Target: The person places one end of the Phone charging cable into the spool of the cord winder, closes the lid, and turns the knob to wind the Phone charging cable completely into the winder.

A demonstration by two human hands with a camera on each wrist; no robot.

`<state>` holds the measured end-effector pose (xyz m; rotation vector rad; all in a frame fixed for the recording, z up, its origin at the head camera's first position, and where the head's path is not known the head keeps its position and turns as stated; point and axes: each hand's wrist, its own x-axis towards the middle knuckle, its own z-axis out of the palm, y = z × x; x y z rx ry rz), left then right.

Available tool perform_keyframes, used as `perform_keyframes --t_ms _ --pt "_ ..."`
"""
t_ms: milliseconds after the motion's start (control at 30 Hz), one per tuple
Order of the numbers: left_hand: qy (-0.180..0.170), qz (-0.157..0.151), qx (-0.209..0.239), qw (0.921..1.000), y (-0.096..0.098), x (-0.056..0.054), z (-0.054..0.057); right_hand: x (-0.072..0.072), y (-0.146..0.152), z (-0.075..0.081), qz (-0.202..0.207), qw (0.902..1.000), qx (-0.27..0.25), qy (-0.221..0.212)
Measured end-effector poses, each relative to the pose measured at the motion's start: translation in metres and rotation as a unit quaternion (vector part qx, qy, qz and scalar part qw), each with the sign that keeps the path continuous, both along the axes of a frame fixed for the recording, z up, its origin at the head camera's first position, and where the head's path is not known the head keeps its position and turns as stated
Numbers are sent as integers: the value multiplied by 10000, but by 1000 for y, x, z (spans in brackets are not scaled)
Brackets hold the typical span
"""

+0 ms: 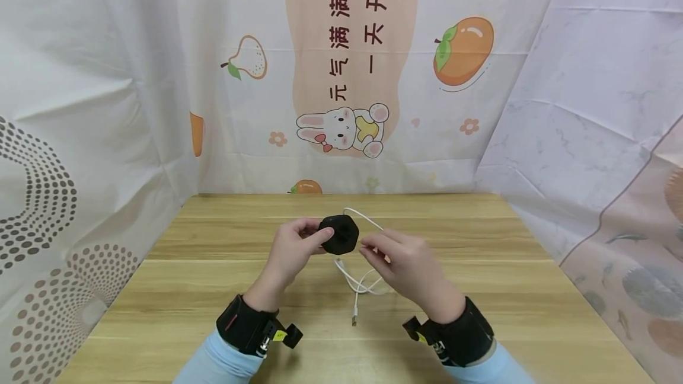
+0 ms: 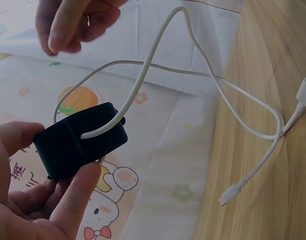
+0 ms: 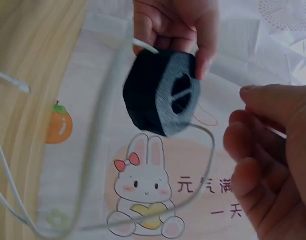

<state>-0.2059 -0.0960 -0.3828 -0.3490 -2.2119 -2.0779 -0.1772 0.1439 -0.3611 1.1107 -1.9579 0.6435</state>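
Note:
My left hand (image 1: pixel 290 248) grips a black hexagonal cable winder (image 1: pixel 340 234) between thumb and fingers, raised over the table. In the right wrist view the winder (image 3: pixel 160 95) shows a round hole with a thin bar across it. A white USB cable (image 2: pixel 160 45) comes out of the winder's side and loops down to the table. My right hand (image 1: pixel 411 265) hovers just right of the winder, fingers loosely bent. Nothing lies between its thumb and fingers (image 3: pixel 243 137) in the right wrist view.
On the wooden table (image 1: pixel 213 289) lie the cable's crossed loops, with its USB plug (image 1: pixel 354 316) toward me and a smaller connector (image 2: pixel 230 194) at the other end. A printed cloth (image 1: pixel 245 135) hangs behind the table, with more cloth at both sides.

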Motion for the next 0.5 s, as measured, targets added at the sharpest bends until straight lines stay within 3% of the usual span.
perform_keyframes --t_ms 233,500 --pt "-14 -151 -3 9999 1 1 -2 -6 -17 -15 -586 9971 -63 -472" --pt "208 -280 -125 9993 6 5 -1 -9 -27 -21 -1085 9900 -89 -893"
